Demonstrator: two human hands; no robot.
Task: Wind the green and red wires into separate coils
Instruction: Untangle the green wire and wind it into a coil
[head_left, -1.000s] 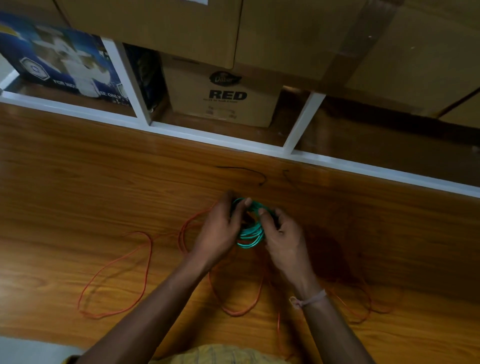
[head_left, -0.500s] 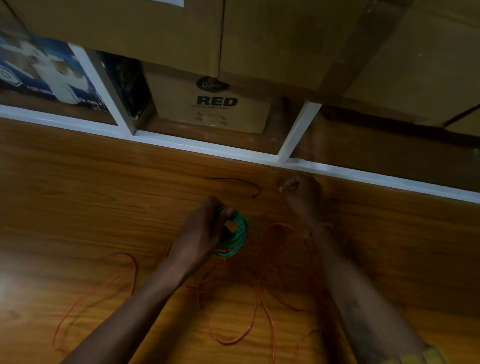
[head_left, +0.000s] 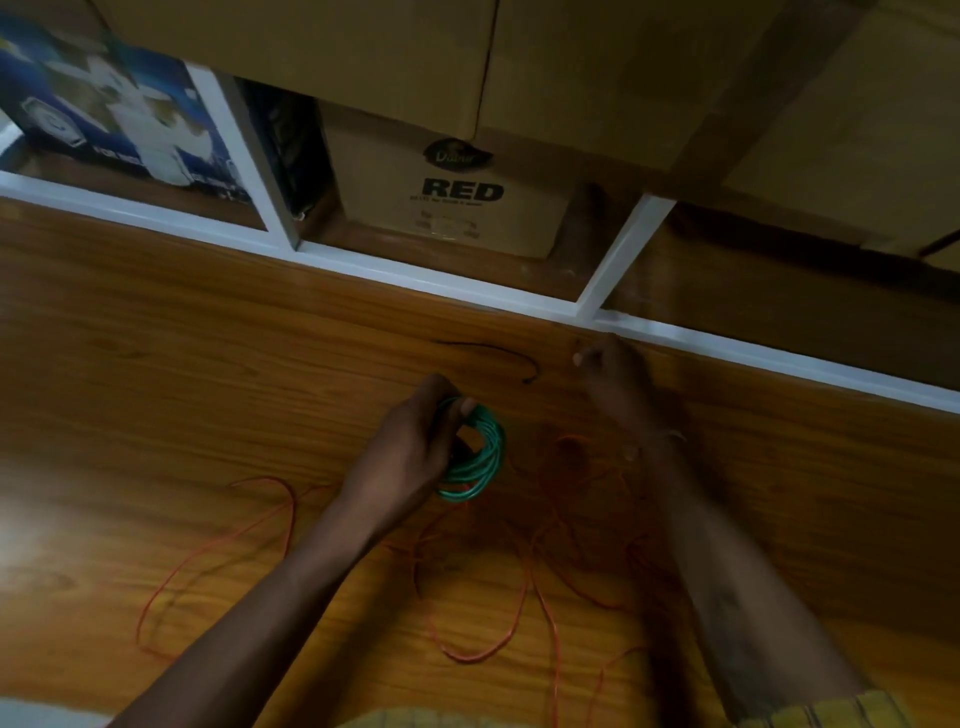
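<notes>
Gripping the green wire coil (head_left: 475, 457), the left hand (head_left: 410, 452) has its fingers curled through the ring and the thumb on the coil's top edge. The coil is already wound tight, several loops thick, sitting at the middle of the wooden surface (head_left: 156, 405), with its right half sticking out past the fingers.

Right hand (head_left: 615, 387) sits well to the right of the coil and farther back, close to the white frame rail (head_left: 447, 280) at the far edge of the surface. Its fingers are bent and bunched near the tips, but too dark and blurred to tell whether they pinch anything.

Red wire (head_left: 483, 592) is not coiled; it lies loose on the surface in wide messy loops nearer the person than the coil. One big loop runs out to the left of the coil under the left forearm, more loops tangle below and right of the coil between the two forearms, and some strands pass under the right wrist. Whether the red wire touches the coil cannot be told.

A short black wire (head_left: 498, 353) lies behind the coil, between the two hands, touching neither.

Behind the rail, a cardboard box printed RED (head_left: 457, 192) stands directly beyond the coil, and a blue printed box (head_left: 104, 119) sits far left of it.
</notes>
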